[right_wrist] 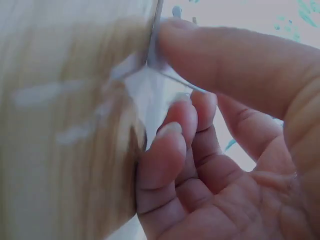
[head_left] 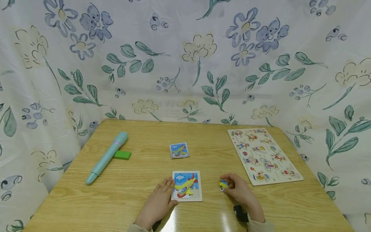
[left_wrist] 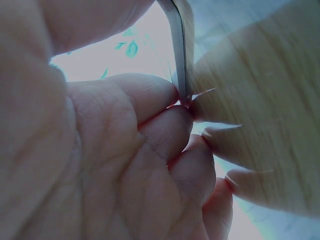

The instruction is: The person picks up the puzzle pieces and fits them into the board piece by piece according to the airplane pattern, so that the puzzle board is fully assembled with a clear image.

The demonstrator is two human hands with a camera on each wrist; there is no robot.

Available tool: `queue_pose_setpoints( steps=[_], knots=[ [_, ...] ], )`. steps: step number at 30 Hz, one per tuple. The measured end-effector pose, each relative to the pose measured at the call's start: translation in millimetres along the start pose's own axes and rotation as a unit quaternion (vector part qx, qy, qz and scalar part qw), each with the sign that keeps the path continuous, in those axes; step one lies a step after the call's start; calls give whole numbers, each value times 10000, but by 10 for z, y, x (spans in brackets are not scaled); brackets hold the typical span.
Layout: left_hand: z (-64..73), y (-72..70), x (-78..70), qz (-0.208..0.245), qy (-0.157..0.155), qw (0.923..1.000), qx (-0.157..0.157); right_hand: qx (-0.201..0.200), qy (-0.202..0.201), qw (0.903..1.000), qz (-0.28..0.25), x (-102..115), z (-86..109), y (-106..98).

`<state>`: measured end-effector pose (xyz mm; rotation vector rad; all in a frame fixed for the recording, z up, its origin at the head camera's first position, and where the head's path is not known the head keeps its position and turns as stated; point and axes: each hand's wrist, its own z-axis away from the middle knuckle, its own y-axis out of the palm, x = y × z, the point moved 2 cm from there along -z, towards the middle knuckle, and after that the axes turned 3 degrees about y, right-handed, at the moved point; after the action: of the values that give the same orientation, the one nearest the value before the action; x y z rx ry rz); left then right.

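Note:
A small square jigsaw puzzle (head_left: 195,187) showing a yellow airplane lies in its pale tray near the table's front. My left hand (head_left: 157,203) rests at the tray's left edge, its fingers extended and touching the rim; the left wrist view shows the fingertips on the table beside that edge. To the right of the tray, my right hand (head_left: 241,190) pinches a yellow and blue puzzle piece (head_left: 223,185) between thumb and fingers. In the right wrist view the thumb (right_wrist: 215,60) lies against the piece, with other fingers curled near the tabletop.
Beyond the tray lies a small airplane picture card (head_left: 179,150). At the left are a teal pen-shaped object (head_left: 107,158) and a green block (head_left: 123,155). A board with several cartoon figures (head_left: 263,156) lies at the right. A floral curtain (head_left: 185,64) hangs behind the table.

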<state>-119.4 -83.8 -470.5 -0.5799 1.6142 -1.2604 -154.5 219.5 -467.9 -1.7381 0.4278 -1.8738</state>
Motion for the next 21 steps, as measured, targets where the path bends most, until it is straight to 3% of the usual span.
queue_pose_setpoints(
  steps=[6, 10, 17, 21],
  knots=[
    [-3, -3, -3, 42, -4, 10000, -21, -431, 280, 9987, -47, 27, -26, 60],
    [-6, -2, -2, 53, -8, 10000, -33, -453, 255, 9982, -299, 66, -43, 110],
    [-10, 3, 3, 36, -25, 10000, -52, 158, -133, 9961, -858, 200, -57, 272],
    [-9, 1, -2, 38, -25, 10000, -19, 492, -432, 9938, -898, 270, -74, 404]
  ],
)
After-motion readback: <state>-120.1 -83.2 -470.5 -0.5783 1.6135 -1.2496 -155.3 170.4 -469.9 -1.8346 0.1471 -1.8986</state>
